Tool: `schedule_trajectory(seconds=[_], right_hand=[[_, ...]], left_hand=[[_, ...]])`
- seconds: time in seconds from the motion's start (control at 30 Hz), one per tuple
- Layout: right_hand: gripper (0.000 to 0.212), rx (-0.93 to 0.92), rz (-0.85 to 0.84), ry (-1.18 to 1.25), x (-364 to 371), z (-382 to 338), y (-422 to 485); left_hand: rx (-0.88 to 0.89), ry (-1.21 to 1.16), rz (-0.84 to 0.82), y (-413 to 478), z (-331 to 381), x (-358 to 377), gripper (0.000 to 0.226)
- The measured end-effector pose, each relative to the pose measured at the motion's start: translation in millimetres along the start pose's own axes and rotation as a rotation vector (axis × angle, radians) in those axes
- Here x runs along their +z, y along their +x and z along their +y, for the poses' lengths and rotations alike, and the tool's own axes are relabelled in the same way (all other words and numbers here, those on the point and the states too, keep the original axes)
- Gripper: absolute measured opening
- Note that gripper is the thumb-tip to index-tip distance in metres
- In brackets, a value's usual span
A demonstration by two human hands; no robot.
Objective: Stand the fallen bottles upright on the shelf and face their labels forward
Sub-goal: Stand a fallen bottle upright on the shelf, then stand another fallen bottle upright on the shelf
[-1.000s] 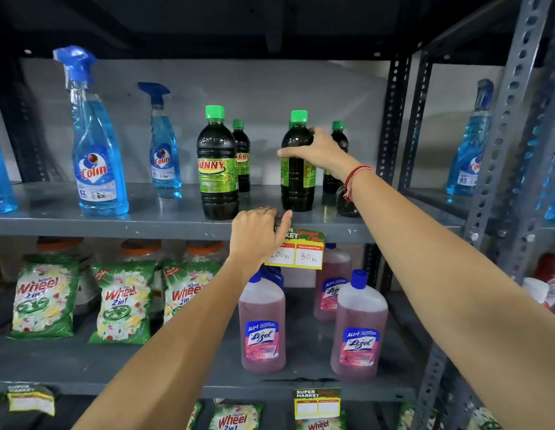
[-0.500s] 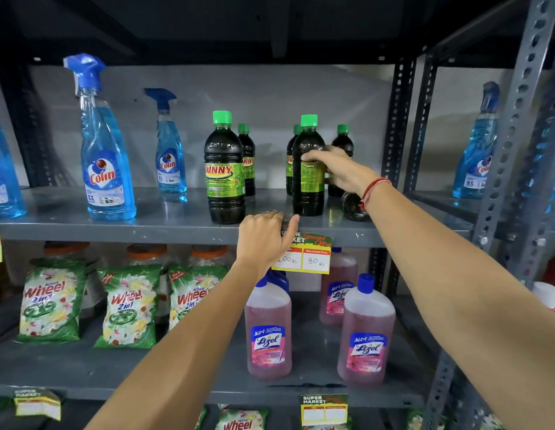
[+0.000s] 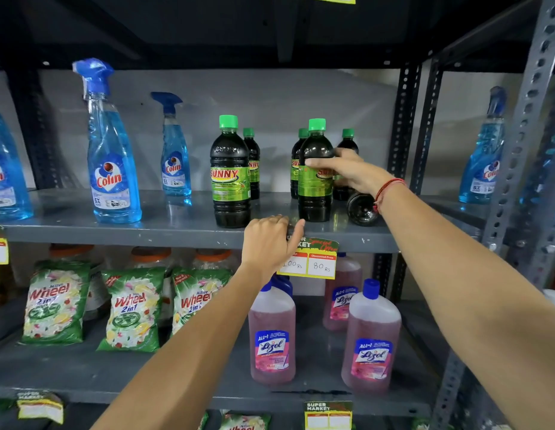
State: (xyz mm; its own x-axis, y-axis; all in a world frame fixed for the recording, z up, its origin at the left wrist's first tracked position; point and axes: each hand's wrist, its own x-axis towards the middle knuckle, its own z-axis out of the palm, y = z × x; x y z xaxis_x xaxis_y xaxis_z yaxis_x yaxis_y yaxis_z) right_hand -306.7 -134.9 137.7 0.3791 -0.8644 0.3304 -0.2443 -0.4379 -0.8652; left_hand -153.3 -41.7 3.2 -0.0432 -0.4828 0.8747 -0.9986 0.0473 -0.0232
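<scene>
On the grey upper shelf (image 3: 176, 225) stand several dark SUNNY bottles with green caps. My right hand (image 3: 350, 172) grips the front right bottle (image 3: 315, 200) at its label; the bottle stands upright with the label partly turned to the front. To its left the front left bottle (image 3: 230, 181) stands with its label forward. A fallen bottle (image 3: 361, 209) lies on its side just right of the held one, its base toward me, under my right wrist. My left hand (image 3: 270, 243) rests curled on the shelf's front edge, holding nothing.
Blue Colin spray bottles (image 3: 113, 169) stand to the left and on the right-hand rack (image 3: 482, 162). A price tag (image 3: 313, 262) hangs from the shelf edge. Below are Wheel packets (image 3: 130, 308) and pink Lizol bottles (image 3: 370, 339). Perforated steel uprights (image 3: 405, 125) stand on the right.
My right hand slid from the bottle's shoulder down to its label and turned it, so more of the label now faces forward. My left hand stayed on the shelf edge.
</scene>
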Motion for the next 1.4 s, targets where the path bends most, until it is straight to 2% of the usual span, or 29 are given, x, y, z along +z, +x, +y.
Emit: schedule_trajectory(seconds=[0.1, 0.13, 0.23, 0.37, 0.47, 0.6, 0.73, 0.83, 1.0, 1.2, 1.3, 1.4], right_hand=[[0.083, -0.046, 0.175, -0.254, 12.6, 0.0, 3.4], [0.09, -0.066, 0.225, -0.296, 17.5, 2.0, 4.2], [0.084, -0.116, 0.293, -0.248, 27.9, 4.9, 1.2], [0.09, -0.073, 0.256, -0.066, 30.6, 10.0, -4.1], [0.05, -0.086, 0.241, -0.009, 33.8, 12.1, -8.2], [0.064, -0.103, 0.27, 0.021, 39.2, 10.3, -17.3], [0.05, -0.111, 0.264, 0.045, 43.1, 5.8, -29.4], [0.061, -0.097, 0.254, 0.1, 45.6, 2.6, -35.4], [0.059, -0.112, 0.238, 0.115, 45.5, 0.0, -41.1], [0.07, -0.092, 0.229, 0.095, 46.0, -4.5, -48.9], [0.068, -0.135, 0.356, 0.067, 33.6, -7.1, -54.4], [0.059, -0.196, 0.588, -0.08, 8.6, -2.8, -50.9]], left_hand=[[0.001, -0.003, -0.008, 0.0, -0.1, -0.2, 0.061], [0.002, -0.008, -0.006, 0.0, -0.5, -0.1, 0.062], [0.009, -0.023, 0.001, 0.1, -1.4, 0.4, 0.064], [0.012, -0.03, -0.011, -0.2, -2.1, 0.7, 0.064], [0.03, -0.034, 0.006, 0.5, -2.5, -0.2, 0.058], [0.054, -0.045, 0.067, -0.1, -1.5, -2.2, 0.048], [0.058, -0.028, 0.099, -0.1, -0.8, -3.6, 0.045], [0.068, -0.036, 0.106, 0.4, -0.4, -4.7, 0.043], [0.074, -0.036, 0.101, 0.4, -1.5, -3.4, 0.043], [0.092, -0.04, 0.083, 0.4, -1.6, -4.9, 0.042], [0.106, -0.071, 0.045, 1.0, -2.8, -5.0, 0.045], [-0.037, -0.208, 0.066, -3.5, 1.1, -8.1, 0.045]])
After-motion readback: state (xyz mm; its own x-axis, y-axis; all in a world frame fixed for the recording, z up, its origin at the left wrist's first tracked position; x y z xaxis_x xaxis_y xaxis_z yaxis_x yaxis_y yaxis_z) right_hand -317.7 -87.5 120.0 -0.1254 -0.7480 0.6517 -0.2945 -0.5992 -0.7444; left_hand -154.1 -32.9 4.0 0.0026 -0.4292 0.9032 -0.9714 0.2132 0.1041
